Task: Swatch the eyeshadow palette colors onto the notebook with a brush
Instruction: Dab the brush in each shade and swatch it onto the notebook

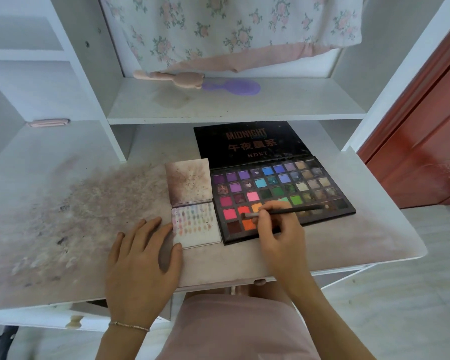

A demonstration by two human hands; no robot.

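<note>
A: The brush (283,211) lies nearly level, handle pointing right, bristles left over the red pan of the eyeshadow palette (320,188).

B: The right hand (278,229) pinches it; the left hand (143,255), fingers spread, rests flat on the desk (63,216), touching the notebook (195,229). A light dab should load it cleanly.

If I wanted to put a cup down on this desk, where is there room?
The wide stained stretch of desk left of the left hand is bare, as is the strip right of the eyeshadow palette. Around the notebook and right hand holding the brush, it is crowded.
</note>
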